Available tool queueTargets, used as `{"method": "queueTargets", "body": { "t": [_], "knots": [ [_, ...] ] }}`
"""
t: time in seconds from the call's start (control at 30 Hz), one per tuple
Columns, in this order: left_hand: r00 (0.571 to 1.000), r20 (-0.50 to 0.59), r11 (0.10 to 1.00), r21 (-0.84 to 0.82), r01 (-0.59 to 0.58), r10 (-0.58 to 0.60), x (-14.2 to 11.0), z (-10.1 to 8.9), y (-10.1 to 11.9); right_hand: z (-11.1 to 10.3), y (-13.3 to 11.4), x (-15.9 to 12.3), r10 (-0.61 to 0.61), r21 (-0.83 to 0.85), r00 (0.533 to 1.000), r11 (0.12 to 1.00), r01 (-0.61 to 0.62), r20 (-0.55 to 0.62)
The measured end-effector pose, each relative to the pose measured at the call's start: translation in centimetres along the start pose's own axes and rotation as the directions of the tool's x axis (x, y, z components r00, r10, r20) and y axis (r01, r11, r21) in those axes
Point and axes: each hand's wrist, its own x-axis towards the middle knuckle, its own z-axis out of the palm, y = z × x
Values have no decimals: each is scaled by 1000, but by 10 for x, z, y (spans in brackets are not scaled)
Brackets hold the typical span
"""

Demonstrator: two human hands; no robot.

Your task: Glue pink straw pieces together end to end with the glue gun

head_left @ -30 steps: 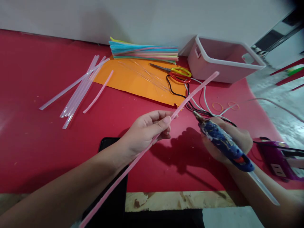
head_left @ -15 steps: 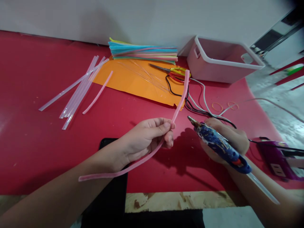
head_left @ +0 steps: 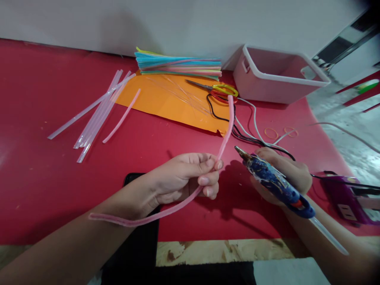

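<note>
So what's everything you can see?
long fuzzy stick: one, pink, centre
glue gun: one, blue, right
short fuzzy stick: one, pink, left
smooth sticks: several, translucent, left
stick bundle: many, multicoloured, back
sheet: one, orange, middle back
thin strips: several, clear, on sheet
bin: one, pink, back right
scissors: one, yellow-red handles, by bin
cords: several, black and white, right
rubber bands: two, orange, right
box: one, purple, far right
flat object: one, black, front
tabletop: one, red, underneath
wall: one, greyish, behind
left hand: one, around long fuzzy stick
right hand: one, around glue gun
</note>
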Motion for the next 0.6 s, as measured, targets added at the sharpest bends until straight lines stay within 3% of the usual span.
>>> {"method": "queueTargets", "body": {
  "t": [0.1, 0.2, 0.37, 0.6],
  "knots": [
    [1000, -22, 1000, 11, 15, -15, -1, 0, 0, 0, -1, 1, -23, -5, 1000, 1000, 23, -11],
    [994, -110, 998, 61, -16, 23, 0, 1, -2, 1, -3, 2, -2, -37, 1000, 999, 1, -26],
    [927, -334, 974, 200, -107, 170, 6, 5, -4, 2, -7, 1, 84, -90, 996, 992, -85, -20],
    [889, -371, 942, 295, -162, 269, 8, 4, -6, -1, 0, 5, 61, -75, 993, 996, -54, 100]
  ]
}}
